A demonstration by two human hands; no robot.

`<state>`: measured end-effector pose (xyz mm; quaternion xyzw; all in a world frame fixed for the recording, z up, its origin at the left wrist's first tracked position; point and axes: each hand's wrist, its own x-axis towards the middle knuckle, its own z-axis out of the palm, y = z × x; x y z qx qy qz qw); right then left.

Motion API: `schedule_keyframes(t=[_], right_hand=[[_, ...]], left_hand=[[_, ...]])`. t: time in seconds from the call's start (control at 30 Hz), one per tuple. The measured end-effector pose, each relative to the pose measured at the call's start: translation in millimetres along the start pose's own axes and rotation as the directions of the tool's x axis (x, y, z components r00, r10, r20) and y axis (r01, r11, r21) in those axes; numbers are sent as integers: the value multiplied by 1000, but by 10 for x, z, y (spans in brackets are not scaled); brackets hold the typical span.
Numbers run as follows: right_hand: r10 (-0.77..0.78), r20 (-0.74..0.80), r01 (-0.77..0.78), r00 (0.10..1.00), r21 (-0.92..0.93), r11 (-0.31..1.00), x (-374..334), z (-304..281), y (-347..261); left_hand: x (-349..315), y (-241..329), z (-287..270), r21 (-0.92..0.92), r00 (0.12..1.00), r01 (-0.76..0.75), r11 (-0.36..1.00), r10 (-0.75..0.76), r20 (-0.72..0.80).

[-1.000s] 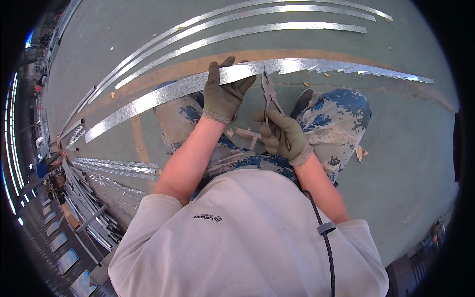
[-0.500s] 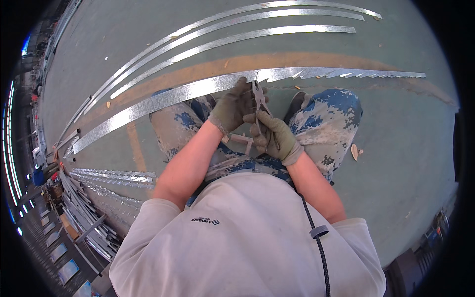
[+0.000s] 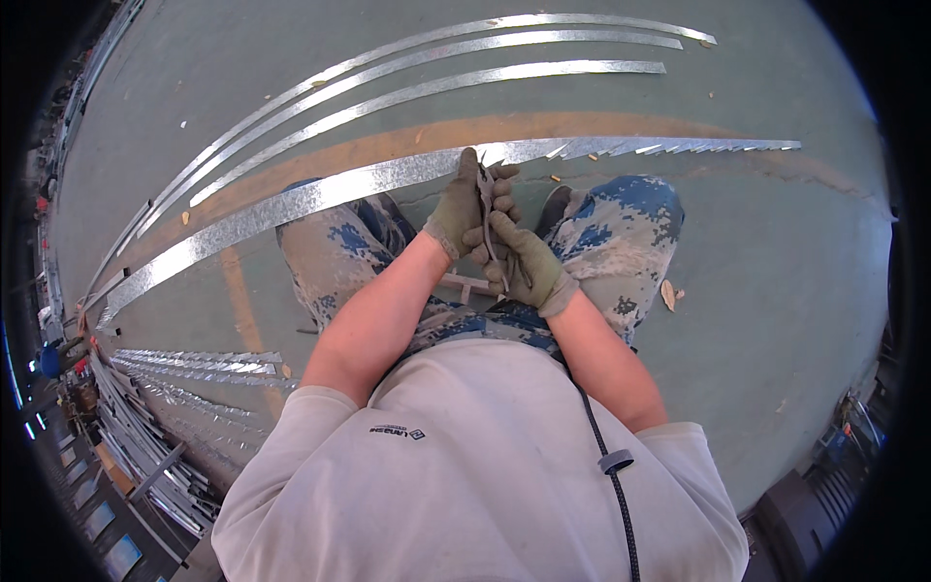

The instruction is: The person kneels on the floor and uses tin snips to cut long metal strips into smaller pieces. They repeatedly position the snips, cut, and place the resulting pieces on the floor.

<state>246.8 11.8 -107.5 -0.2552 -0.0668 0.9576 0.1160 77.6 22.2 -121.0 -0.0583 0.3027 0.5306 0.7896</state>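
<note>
A long shiny metal strip (image 3: 320, 194) runs across in front of my knees, its right part cut along the near edge into slanted, bent teeth. My left hand (image 3: 456, 209), in an olive work glove, grips this strip, with the thumb on top and fingers curled beneath. In my gloved right hand (image 3: 535, 270) is a pair of pliers (image 3: 487, 199), seen nearly edge-on. Its handles lie in my closed fingers. The jaws point away from me and meet the strip's near edge just right of my left thumb; whether they bite the metal I cannot tell.
Three plain metal strips (image 3: 456, 82) lie on the green floor beyond. Several toothed strips (image 3: 204, 362) lie at the left, near a stack of metal lengths (image 3: 145, 451). My camouflage-clad knees (image 3: 621, 228) flank the work. A dry leaf (image 3: 667, 295) lies at the right.
The view has shifted slightly, moving the strips left. The pliers have turned from a flatter view to nearly edge-on, and their handles look closer together. My left fingers now show beside the jaws.
</note>
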Motion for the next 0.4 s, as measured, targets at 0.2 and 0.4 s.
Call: schedule_keyframes(t=[0.2, 0.4], right_hand=[[42, -182, -72, 982, -161, 984, -1, 113, -67], [-309, -473, -92, 825, -652, 753, 4, 131, 15]], left_hand=[[141, -66, -55, 144, 981, -80, 986, 103, -161], [265, -50, -199, 77, 983, -51, 996, 63, -170]])
